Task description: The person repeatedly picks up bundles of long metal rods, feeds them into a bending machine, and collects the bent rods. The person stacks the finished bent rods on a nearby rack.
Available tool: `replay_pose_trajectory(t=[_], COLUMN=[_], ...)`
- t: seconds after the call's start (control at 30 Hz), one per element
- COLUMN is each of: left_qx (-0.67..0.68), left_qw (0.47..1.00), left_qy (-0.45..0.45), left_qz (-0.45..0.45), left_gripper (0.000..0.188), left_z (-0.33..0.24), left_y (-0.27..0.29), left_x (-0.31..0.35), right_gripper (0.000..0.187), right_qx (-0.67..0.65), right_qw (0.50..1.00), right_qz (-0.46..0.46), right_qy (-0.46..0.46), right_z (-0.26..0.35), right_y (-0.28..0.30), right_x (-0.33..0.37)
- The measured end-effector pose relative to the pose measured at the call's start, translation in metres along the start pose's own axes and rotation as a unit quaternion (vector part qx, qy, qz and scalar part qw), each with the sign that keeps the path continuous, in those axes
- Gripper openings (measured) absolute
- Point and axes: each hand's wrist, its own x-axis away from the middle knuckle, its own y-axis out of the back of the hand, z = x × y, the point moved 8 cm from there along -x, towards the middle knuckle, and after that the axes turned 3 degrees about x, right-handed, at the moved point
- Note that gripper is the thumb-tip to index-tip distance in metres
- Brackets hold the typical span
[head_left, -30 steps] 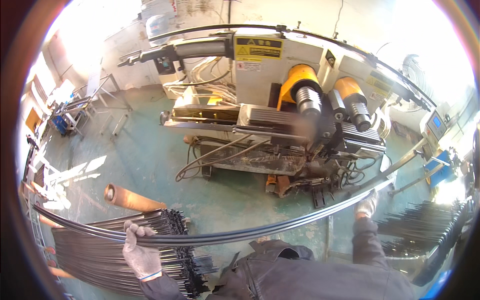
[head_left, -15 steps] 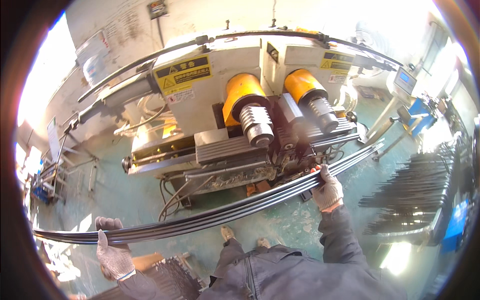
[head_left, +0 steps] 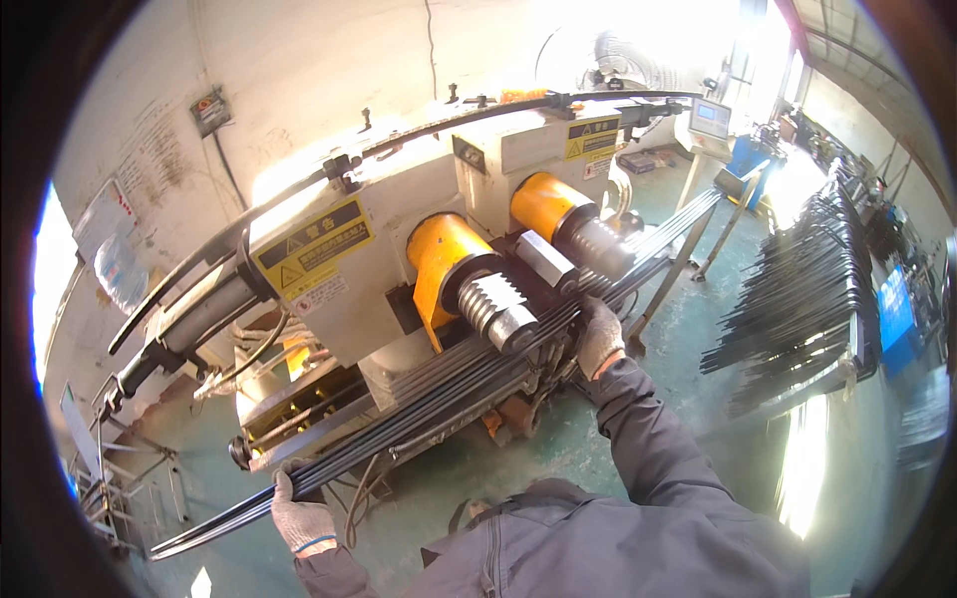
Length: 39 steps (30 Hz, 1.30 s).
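Note:
Several long, thin dark metal bars (head_left: 384,436) run side by side at a slant along the front of a machine (head_left: 344,299). My gloved left hand (head_left: 301,513) is closed around them near their left end. Farther along, my gloved right hand (head_left: 601,337) grips the same bundle just below the ridged metal rollers; part of its fingers is hidden by the bars. The left ridged roller (head_left: 495,304) and the right ridged roller (head_left: 603,244) stick out from orange housings above the bars. The bars' far right stretch lies close to a metal stand (head_left: 666,274).
A rack heaped with dark bars (head_left: 797,289) stands on the right. A control panel with a small screen (head_left: 709,119) is mounted at the back right. Cables (head_left: 364,498) hang below the machine, and a metal frame (head_left: 110,488) stands at the left.
Both hands have carried the bars forward to the machine front, beneath the rollers. The bundle now slants more steeply, its right end farther away. My view has turned to the right.

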Motion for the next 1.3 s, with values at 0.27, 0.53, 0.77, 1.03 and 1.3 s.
replay_pose_trajectory(t=[0.27, 0.53, 0.77, 1.03, 1.3], left_qx=[-0.009, 0.005, 0.006, 0.01, 0.038], left_qw=[0.993, 0.994, 0.989, 0.986, 0.986], left_qy=[0.114, 0.11, 0.147, 0.15, 0.161], left_qz=[-0.014, 0.014, 0.033, -0.069, -0.016], left_gripper=[0.034, 0.033, 0.034, 0.032, 0.034], left_z=[0.08, 0.09, 0.1, 0.105, 0.129], left_y=[-0.044, -0.071, -0.063, -0.057, -0.109], left_x=[-0.017, -0.012, -0.031, -0.037, -0.011], right_gripper=[0.043, 0.03, 0.021, 0.016, 0.038], right_qx=[0.271, 0.201, 0.135, 0.141, 0.129], right_qw=[0.954, 0.975, 0.987, 0.985, 0.976], right_qz=[-0.11, -0.09, -0.09, -0.097, -0.092], right_qy=[0.063, 0.031, 0.007, 0.003, 0.148], right_z=[-0.003, -0.005, -0.006, -0.013, -0.018], right_y=[-0.001, -0.015, -0.012, -0.01, -0.002], right_x=[-0.001, 0.008, -0.008, -0.017, -0.047])
